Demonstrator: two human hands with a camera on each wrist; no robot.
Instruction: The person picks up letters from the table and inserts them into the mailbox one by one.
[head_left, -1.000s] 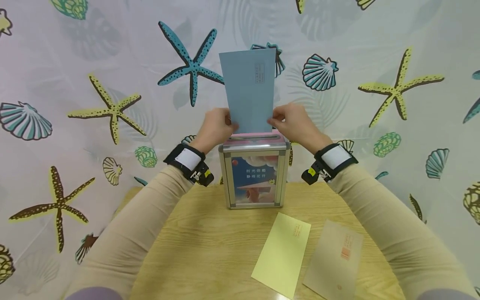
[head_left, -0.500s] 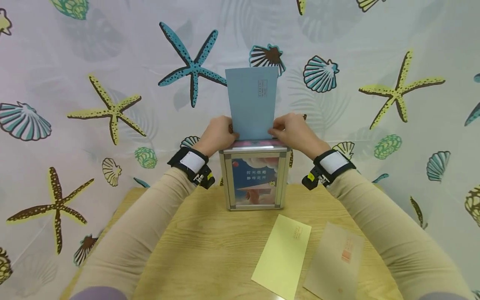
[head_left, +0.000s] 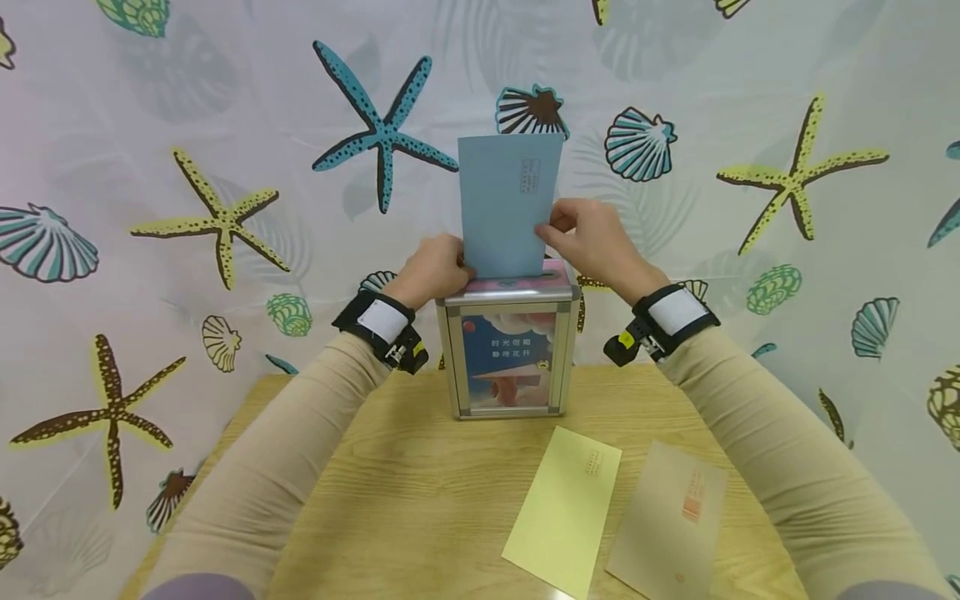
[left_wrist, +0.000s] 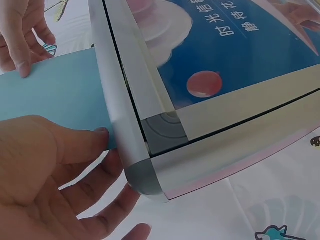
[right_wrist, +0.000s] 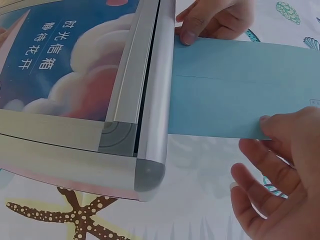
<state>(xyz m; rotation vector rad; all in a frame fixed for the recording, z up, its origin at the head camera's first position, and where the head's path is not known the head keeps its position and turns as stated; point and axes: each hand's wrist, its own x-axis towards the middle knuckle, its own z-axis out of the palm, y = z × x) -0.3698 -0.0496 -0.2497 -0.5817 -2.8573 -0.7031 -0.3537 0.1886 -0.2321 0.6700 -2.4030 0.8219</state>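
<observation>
Left hand (head_left: pixel 438 268) and right hand (head_left: pixel 592 237) fingers pinch 2 side edges of blue envelope (head_left: pixel 508 204), likely light, bendable; best held low, box (head_left: pixel 510 358) below fingers.

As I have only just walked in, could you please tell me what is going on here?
A person holds a blue envelope upright at the slot in the top of a box, with much of it above the slot. The left hand pinches one side edge low down, close to the box top; the right hand pinches the opposite edge a little higher. A yellow envelope and a tan envelope lie on the table.
</observation>
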